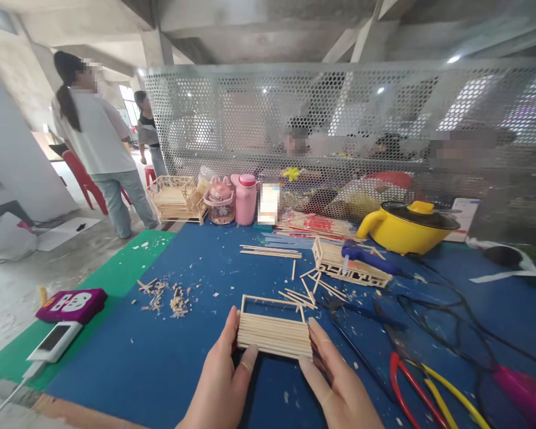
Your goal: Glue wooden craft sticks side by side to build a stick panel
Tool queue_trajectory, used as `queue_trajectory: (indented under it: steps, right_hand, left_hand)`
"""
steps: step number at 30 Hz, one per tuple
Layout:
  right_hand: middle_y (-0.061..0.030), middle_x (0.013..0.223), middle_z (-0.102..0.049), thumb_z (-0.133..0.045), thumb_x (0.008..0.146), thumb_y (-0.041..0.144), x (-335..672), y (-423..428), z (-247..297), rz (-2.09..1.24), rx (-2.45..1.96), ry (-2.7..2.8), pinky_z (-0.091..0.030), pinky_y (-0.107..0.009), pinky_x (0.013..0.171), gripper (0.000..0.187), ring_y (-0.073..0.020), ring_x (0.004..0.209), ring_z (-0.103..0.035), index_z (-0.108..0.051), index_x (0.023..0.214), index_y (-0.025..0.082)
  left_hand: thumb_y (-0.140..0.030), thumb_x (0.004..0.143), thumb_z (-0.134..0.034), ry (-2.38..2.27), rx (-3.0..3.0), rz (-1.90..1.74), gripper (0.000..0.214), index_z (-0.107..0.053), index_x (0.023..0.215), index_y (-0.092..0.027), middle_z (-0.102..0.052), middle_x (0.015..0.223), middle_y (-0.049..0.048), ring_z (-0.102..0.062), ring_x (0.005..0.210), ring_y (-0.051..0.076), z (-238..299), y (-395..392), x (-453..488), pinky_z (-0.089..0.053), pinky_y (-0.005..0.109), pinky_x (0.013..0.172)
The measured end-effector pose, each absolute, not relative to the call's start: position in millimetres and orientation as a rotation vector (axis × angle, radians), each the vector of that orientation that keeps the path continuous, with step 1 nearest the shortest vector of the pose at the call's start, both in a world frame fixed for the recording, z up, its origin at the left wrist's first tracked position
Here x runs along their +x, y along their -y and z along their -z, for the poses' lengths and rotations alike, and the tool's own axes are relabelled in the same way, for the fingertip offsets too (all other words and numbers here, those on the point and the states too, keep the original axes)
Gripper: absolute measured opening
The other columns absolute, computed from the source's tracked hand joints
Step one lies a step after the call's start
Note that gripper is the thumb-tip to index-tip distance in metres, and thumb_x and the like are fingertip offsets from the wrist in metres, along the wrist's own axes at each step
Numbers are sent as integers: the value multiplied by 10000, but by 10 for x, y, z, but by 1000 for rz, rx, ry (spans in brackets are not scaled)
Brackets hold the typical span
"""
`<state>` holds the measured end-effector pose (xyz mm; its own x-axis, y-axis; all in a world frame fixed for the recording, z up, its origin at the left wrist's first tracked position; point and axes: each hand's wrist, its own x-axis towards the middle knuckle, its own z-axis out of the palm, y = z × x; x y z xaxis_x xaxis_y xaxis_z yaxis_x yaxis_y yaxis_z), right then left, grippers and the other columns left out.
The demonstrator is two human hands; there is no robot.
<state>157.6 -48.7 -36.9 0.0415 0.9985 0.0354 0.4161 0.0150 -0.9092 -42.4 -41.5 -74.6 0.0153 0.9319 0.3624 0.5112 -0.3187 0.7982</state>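
Between my two hands is a small wooden stick frame [274, 335], its front a row of thin sticks laid side by side, with an open rectangle of sticks behind. My left hand [227, 369] grips its left end, thumb at the lower front edge. The right end is held by my right hand [335, 375], thumb likewise at the front corner. Behind it lie loose wooden sticks [301, 298]. A blue glue gun [370, 257] rests on a second stick model [335, 262]. Pliers with red handles [417, 390] lie to the right of my right hand.
Stick offcuts [178, 301] litter the blue mat [116, 357]. A purple power strip [78, 302] and white power bank [56, 341] sit left. A yellow pot [402, 229], pink bottle [246, 202] and finished-looking stick model [178, 199] line the back, before a perforated metal screen [232, 119]. People are beyond.
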Motion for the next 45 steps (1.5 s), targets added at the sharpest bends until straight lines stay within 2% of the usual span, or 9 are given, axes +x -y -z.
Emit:
queue_trajectory:
  steps: [6,11,21,25,27,32,36,41,45]
  right_hand:
    - [-115,1242,-644,-485,884,424,1572,554,390,-607,-1632,1607,-497,-439,949,459,-269,1133,-609,-569,1279,206]
    - [-107,1234,-651,-498,887,354,1587,559,430,-490,-1614,1701,-523,-405,922,460,-259,1137,-607,-528,1322,207]
    - [-121,1304,-598,-457,890,423,1584,548,400,-607,-1693,1664,-472,-412,986,491,-262,1205,-553,-549,1298,167]
    - [-119,1321,-585,-440,899,415,1601,566,378,-691,-1685,1668,-440,-408,1020,500,-250,1230,-531,-526,1322,162]
    - [-119,1337,-571,-445,896,413,1599,580,390,-709,-1680,1661,-431,-402,1030,518,-247,1244,-516,-492,1348,164]
    - [-116,1311,-581,-495,874,396,1566,634,484,-640,-1698,1638,-436,-431,1023,686,-246,1217,-533,-247,1472,168]
    - [-134,1383,-499,-481,898,390,1543,681,586,-404,-1643,1802,-391,-489,1049,641,-278,1290,-444,-259,1468,197]
    - [-134,1445,-425,-407,946,358,1529,707,627,-338,-1618,1925,-376,-536,1043,638,-284,1326,-394,-110,1501,254]
    - [-106,1525,-301,-451,895,276,1537,720,549,-456,-1623,1801,-339,-513,1073,746,-269,1384,-295,-17,1501,255]
  left_hand:
    - [-249,921,-456,-1663,1851,-1240,472,-400,1379,-151,-653,1190,152,-645,1066,247,634,501,-444,-548,445,872]
    - [-265,908,-483,-1760,2019,-1196,389,-545,1276,-157,-657,1150,137,-605,1062,278,604,502,-465,-528,513,874]
    - [-258,924,-450,-1757,2082,-1108,379,-540,1279,-162,-652,1152,116,-592,1048,261,593,494,-464,-526,476,876]
    - [-275,928,-450,-1749,2065,-1103,373,-548,1271,-167,-640,1164,123,-571,1070,274,592,488,-466,-507,503,891]
    - [-294,934,-441,-1759,2044,-1095,372,-552,1265,-164,-619,1192,128,-546,1096,282,603,488,-463,-481,528,918]
    - [-356,942,-410,-1811,1995,-1066,409,-546,1272,-155,-585,1241,128,-500,1136,292,650,496,-449,-438,537,962]
    - [-372,945,-392,-1797,2038,-1052,434,-552,1270,-132,-579,1246,134,-489,1134,291,676,488,-450,-432,517,967]
    - [-383,947,-380,-1810,2037,-1017,438,-559,1266,-143,-562,1284,130,-469,1173,299,695,487,-448,-410,526,990]
    - [-404,948,-364,-1817,1902,-1094,543,-359,1419,-134,-502,1359,154,-430,1254,290,688,539,-437,-395,533,1018]
